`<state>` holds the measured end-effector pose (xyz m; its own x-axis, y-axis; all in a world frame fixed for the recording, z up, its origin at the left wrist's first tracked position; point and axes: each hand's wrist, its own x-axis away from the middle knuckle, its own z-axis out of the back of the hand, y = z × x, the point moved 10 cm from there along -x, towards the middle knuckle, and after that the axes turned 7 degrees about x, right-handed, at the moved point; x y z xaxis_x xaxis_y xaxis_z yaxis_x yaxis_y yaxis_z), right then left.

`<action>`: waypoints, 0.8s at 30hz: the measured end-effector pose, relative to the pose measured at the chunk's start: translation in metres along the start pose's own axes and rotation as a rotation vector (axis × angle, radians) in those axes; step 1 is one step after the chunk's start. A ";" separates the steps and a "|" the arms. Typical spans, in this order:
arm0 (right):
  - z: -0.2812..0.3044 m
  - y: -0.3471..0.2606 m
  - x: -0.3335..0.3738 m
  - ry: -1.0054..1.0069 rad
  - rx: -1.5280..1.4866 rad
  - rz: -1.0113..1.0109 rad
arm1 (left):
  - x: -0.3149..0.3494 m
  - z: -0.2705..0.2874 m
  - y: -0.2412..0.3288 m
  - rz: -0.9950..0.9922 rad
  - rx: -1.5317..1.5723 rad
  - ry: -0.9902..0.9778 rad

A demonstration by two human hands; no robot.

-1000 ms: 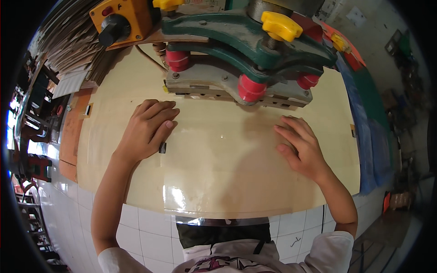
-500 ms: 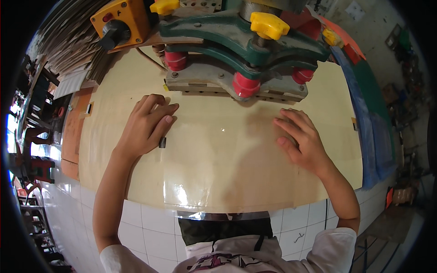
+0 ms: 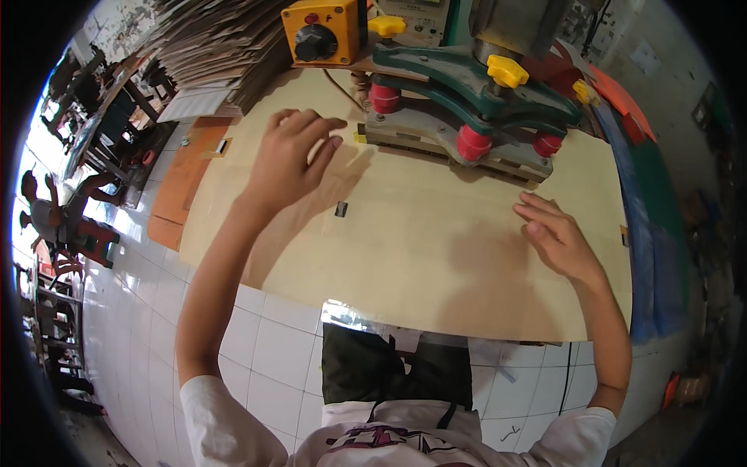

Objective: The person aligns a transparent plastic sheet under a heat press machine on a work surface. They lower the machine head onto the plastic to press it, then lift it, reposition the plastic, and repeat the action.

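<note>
My left hand (image 3: 294, 161) is lifted over the cream-coloured sheet (image 3: 405, 257), with its fingers apart and nothing visible in them. Its fingertips are close to the left end of a press head (image 3: 459, 148), a metal plate hung under dark green arms. A small dark rectangular piece (image 3: 341, 209) lies on the sheet, apart from my left hand. My right hand (image 3: 556, 241) hovers with loosely stretched fingers just in front of the right end of the press head, and it too holds nothing. A strip of clear plastic (image 3: 350, 317) shines at the sheet's near edge.
Yellow star knobs (image 3: 507, 71) and red bushings (image 3: 474, 142) are on the press. A yellow control box (image 3: 320, 35) with a black dial stands left of it. Stacked boards (image 3: 222, 58) rise at the back left; blue sheeting (image 3: 654, 265) hangs at the right. People sit far left.
The view has swung, so the press appears farther right. My left hand has moved forward, away from the dark piece, which now lies fully uncovered. My right hand stays near the press's right end.
</note>
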<state>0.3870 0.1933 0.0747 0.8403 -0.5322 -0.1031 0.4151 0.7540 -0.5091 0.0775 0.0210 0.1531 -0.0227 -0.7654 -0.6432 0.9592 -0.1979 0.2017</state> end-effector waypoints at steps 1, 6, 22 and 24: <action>0.009 -0.006 0.005 0.002 0.072 -0.001 | -0.002 0.012 0.000 0.071 0.028 -0.019; 0.041 0.007 0.053 0.070 0.301 -0.268 | 0.064 0.036 -0.026 0.461 0.027 -0.108; 0.023 0.103 0.095 0.126 0.578 -0.488 | 0.129 -0.018 -0.113 0.784 -0.306 -0.308; 0.023 0.099 0.087 0.142 0.575 -0.449 | 0.133 -0.025 -0.131 0.744 -0.321 -0.336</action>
<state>0.5095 0.2301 0.0353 0.5094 -0.8521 -0.1199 0.8580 0.5136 -0.0045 -0.0442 -0.0393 0.0222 0.6068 -0.7774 -0.1657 0.7901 0.5673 0.2323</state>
